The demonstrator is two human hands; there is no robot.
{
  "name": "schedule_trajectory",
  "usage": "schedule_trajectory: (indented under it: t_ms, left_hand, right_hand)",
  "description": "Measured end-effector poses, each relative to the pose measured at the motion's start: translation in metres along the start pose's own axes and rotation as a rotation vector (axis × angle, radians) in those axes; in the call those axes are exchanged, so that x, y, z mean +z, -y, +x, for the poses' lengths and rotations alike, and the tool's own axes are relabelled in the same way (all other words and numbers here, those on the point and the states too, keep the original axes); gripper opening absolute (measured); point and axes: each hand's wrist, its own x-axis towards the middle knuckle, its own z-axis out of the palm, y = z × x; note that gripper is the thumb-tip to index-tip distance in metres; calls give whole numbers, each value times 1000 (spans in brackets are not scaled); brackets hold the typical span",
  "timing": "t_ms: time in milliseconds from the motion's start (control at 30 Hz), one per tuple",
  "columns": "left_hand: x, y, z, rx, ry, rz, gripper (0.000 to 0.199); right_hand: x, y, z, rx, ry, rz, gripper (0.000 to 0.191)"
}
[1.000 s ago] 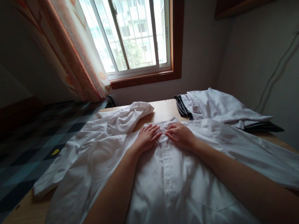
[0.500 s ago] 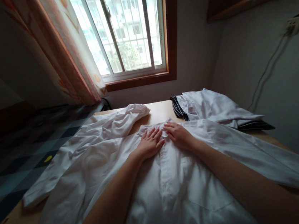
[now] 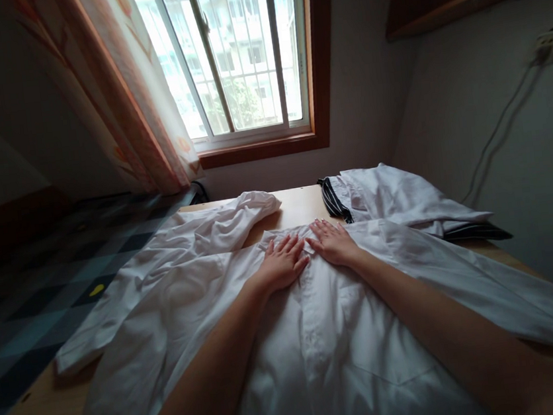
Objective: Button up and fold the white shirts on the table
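Observation:
A white button-front shirt (image 3: 317, 349) lies spread on a light wooden table (image 3: 301, 205), its collar toward the window and a chest pocket on the right side. My left hand (image 3: 283, 262) rests flat on the left of the collar, fingers apart. My right hand (image 3: 333, 241) lies flat on the collar's right side, fingers stretched out. Both palms press on the cloth, and much of the collar is hidden under them. One sleeve (image 3: 510, 287) reaches out to the right; the shirt's left part is wrinkled.
Another white garment (image 3: 228, 223) lies crumpled at the back left. White clothing (image 3: 395, 194) with black striped cloth (image 3: 333, 200) is piled at the back right. A checked bed cover (image 3: 98, 268) is on the left. Behind the table are a window (image 3: 244, 58) and a curtain (image 3: 129, 104).
My right hand has slid a little to the right along the collar, away from my left hand. My left hand stays on the cloth. The view has shifted slightly.

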Motion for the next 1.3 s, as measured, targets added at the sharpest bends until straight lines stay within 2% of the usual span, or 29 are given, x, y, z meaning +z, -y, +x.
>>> schedule_trajectory:
  t_ms: [233, 333, 433, 533, 667, 833, 1067, 1167, 1300]
  left_hand:
    - [2, -1, -2, -20, -31, -3, 62]
    - [3, 3, -4, -38, -154, 15, 62]
    - [8, 10, -2, -123, -286, 0, 74]
    - [12, 16, 3, -250, -250, -40, 75]
    - [11, 21, 11, -325, -187, -68, 67]
    - [10, 23, 14, -370, -255, -30, 57]
    - [13, 19, 13, -522, -207, 53, 67]
    - [13, 21, 12, -551, -232, 58, 70]
    - [3, 30, 2, -534, -279, 95, 63]
  right_hand:
    - [-3, -2, 8, 100, -9, -10, 68]
    - [-4, 0, 7, 107, -17, -8, 68]
    - [-4, 1, 6, 111, -22, -10, 68]
    - [-4, 1, 6, 110, -20, -12, 69]
    - [-3, 1, 6, 105, -19, -13, 68]
    - [-3, 0, 7, 105, -19, -7, 68]
    - [-3, 1, 6, 109, -32, 12, 68]
    - [0, -1, 7, 93, -76, 26, 67]
    - [-4, -11, 12, 66, -228, 111, 63]
